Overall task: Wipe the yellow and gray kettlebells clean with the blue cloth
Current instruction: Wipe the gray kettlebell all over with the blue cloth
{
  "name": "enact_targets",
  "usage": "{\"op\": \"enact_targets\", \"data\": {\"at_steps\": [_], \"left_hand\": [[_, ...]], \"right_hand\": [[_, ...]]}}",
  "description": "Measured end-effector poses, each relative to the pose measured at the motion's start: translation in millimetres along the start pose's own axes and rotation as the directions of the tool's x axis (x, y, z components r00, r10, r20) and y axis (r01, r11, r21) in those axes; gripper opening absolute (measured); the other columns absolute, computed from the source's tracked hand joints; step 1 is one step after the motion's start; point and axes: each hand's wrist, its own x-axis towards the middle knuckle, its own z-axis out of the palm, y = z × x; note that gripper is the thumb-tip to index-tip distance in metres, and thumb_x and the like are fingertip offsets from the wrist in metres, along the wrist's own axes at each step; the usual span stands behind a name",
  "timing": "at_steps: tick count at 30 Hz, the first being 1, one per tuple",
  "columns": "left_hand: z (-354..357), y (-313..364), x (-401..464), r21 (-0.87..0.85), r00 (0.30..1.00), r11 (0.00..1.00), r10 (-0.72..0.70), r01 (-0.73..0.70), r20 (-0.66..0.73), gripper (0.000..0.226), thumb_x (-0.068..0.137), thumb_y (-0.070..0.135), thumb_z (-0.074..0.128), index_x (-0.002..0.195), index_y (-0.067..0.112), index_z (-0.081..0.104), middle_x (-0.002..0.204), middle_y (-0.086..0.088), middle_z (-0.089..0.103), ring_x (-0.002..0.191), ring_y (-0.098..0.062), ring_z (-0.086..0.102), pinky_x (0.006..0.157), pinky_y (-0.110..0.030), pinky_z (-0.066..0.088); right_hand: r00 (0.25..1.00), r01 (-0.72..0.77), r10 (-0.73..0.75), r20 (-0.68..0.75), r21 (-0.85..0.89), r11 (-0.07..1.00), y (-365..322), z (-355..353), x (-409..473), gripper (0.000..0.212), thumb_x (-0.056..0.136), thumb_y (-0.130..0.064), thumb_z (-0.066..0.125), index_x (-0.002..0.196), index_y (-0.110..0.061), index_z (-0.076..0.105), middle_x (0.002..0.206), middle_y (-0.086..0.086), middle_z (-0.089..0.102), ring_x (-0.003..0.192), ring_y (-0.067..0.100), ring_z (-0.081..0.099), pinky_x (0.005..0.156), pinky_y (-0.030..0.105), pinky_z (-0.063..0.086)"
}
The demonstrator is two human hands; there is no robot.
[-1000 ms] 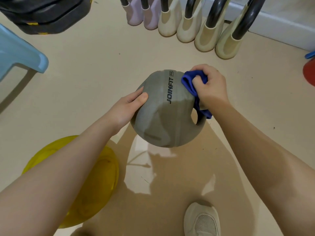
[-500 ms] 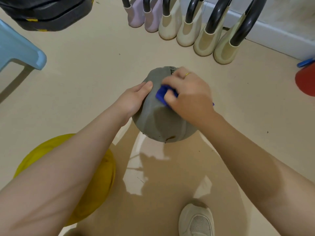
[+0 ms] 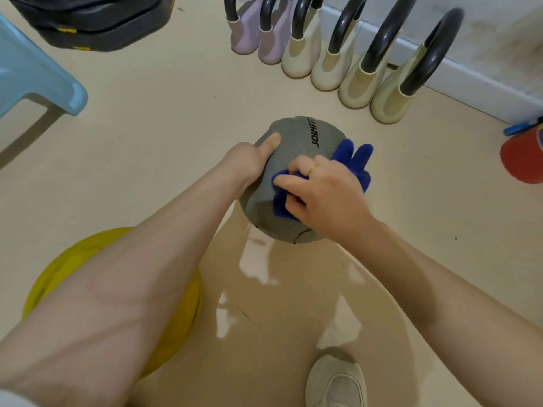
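Note:
The gray kettlebell [image 3: 296,136], marked JOINFIT, rests on the beige floor at the centre of the head view. My left hand [image 3: 249,161] lies flat on its left side, thumb on top, steadying it. My right hand [image 3: 326,198] presses the bunched blue cloth [image 3: 354,160] against the near top of the bell; cloth sticks out on both sides of the hand. The yellow kettlebell [image 3: 176,336] sits at the lower left, mostly hidden under my left forearm.
A row of cream and lilac kettlebells with black handles [image 3: 332,54] lines the far wall. Black weights [image 3: 97,22] lie at top left, a light blue stool [image 3: 38,80] at left, a red object [image 3: 523,154] at right. My shoe [image 3: 336,380] is at the bottom.
My right hand swept the cloth from the bell's right side, by the handle, across its top toward me. The left hand slid slightly up the left side.

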Motion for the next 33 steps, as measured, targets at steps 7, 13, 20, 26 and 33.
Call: {"op": "enact_targets", "data": {"at_steps": [7,13,20,26,33], "left_hand": [[1.9,-12.3,4.6,0.071,0.99,0.988,0.14,-0.138,-0.028,0.062,0.095,0.056,0.028,0.109,0.007,0.063,0.109,-0.008,0.063,0.101,-0.026,0.057,0.086,-0.032,0.042],[-14.2,-81.6,6.0,0.23,0.849,0.82,0.479,-0.524,0.224,0.061,0.083,0.064,0.032,0.128,0.027,0.05,0.125,0.01,0.05,0.121,-0.012,0.04,0.105,-0.037,0.031],[-13.4,-70.4,12.7,0.402,0.771,0.661,0.585,-0.634,0.252,0.048,0.069,0.078,0.033,0.066,0.029,0.033,0.067,0.011,0.038,0.068,-0.014,0.039,0.085,-0.037,0.03],[15.6,-54.5,0.4,0.203,0.833,0.812,0.508,-0.548,0.217,0.021,0.091,0.044,0.05,0.077,0.028,0.049,0.08,0.012,0.055,0.078,-0.014,0.053,0.063,-0.016,0.041],[3.8,-47.2,23.1,-0.158,0.921,0.91,0.389,-0.384,0.002,0.045,0.084,0.055,0.039,0.1,0.019,0.061,0.1,-0.005,0.066,0.092,-0.02,0.06,0.079,-0.033,0.047]], "right_hand": [[0.931,-0.28,0.291,-0.218,0.081,0.957,13.8,3.6,-0.1,0.023,0.08,-0.014,0.055,0.098,-0.012,0.069,0.09,0.012,0.063,0.069,0.033,0.055,0.057,0.036,0.046],[0.718,-0.599,0.655,-0.233,0.273,0.753,41.3,8.8,10.2,0.027,0.09,-0.021,0.048,0.113,-0.018,0.062,0.106,0.008,0.057,0.092,0.025,0.054,0.066,0.029,0.037],[0.843,-0.441,0.501,-0.196,0.282,0.852,32.2,2.0,3.0,0.026,0.09,-0.022,0.05,0.113,-0.019,0.061,0.107,0.005,0.055,0.087,0.013,0.05,0.067,0.019,0.028],[0.883,-0.426,0.455,-0.112,0.21,0.88,61.5,-9.4,16.1,0.028,0.093,-0.029,0.048,0.118,-0.021,0.057,0.111,0.006,0.054,0.096,0.02,0.052,0.074,0.027,0.036],[0.982,-0.16,0.178,-0.065,0.216,0.963,34.4,5.0,30.0,0.026,0.086,-0.026,0.051,0.108,-0.017,0.063,0.101,0.009,0.057,0.084,0.027,0.055,0.067,0.034,0.043]]}}
